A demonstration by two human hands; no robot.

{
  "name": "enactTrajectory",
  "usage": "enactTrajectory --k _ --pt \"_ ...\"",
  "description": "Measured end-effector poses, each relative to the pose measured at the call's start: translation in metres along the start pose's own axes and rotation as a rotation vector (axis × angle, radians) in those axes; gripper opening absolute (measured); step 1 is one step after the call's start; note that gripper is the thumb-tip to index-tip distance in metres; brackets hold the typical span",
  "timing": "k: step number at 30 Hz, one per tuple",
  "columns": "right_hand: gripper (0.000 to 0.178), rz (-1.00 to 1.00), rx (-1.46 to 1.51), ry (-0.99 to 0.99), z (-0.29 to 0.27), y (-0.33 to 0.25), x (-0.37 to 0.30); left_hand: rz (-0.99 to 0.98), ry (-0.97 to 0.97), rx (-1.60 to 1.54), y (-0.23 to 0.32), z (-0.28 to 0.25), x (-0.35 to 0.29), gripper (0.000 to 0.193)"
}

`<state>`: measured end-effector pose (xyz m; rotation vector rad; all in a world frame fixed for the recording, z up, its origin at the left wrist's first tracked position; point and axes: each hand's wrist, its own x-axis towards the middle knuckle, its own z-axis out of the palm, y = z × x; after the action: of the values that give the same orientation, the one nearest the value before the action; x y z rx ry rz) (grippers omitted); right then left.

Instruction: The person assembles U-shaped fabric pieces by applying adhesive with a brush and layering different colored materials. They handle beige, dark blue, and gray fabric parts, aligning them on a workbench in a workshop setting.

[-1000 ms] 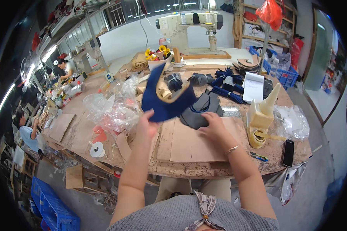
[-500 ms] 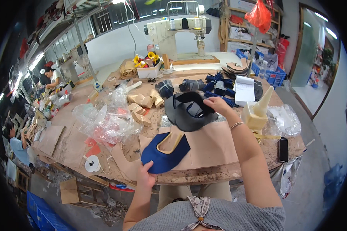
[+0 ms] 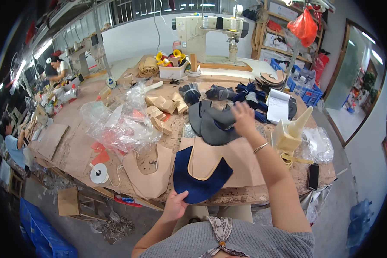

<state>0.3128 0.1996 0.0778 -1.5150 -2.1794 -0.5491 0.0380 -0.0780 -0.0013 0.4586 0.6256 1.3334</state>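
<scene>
My left hand (image 3: 175, 205) pinches the curved edge of a dark blue U-shaped shoe upper (image 3: 198, 188), thumb on top. A pale tan edge lines its inner curve, and its two legs point away from me, spread apart. Beyond it lies a small pile of dark grey shoe uppers (image 3: 215, 131). At the right side of that pile is my right hand (image 3: 244, 119), fingers spread and holding nothing; whether it touches the pile I cannot tell. Beneath the blue upper is a flat tan sheet (image 3: 245, 167), with a tan U-shaped piece (image 3: 144, 176) to its left.
Crumpled clear plastic (image 3: 124, 124) covers the left middle. Tied dark bundles (image 3: 219, 92) and an open notepad (image 3: 278, 105) lie farther back. A cream bottle with a long nozzle (image 3: 288, 135) and a phone (image 3: 313, 177) are at right. A sewing machine (image 3: 210, 36) stands behind.
My right hand has set the dark grey uppers down and let go, its fingers now spread. The blue upper has turned in my left hand, its opening now facing away and lying wider.
</scene>
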Motion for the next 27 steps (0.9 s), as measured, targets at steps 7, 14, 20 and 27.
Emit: enactTrajectory --k 7,14,20,27 --pt "0.014 -0.14 0.081 0.005 0.056 -0.038 -0.023 -0.288 0.0 -0.083 -0.019 0.023 -0.008 0.031" --pt "0.033 -0.15 0.322 -0.244 0.026 -0.036 -0.027 -0.291 0.035 0.01 -0.032 0.018 -0.016 0.027" --pt "0.063 0.042 0.364 -0.303 0.046 -0.035 -0.032 -0.282 -0.043 -0.16 -0.042 0.01 -0.023 0.03" --pt "0.067 0.213 0.208 -0.502 0.011 -0.059 -0.017 -0.286 0.012 -0.318 -0.033 0.011 -0.034 0.029"
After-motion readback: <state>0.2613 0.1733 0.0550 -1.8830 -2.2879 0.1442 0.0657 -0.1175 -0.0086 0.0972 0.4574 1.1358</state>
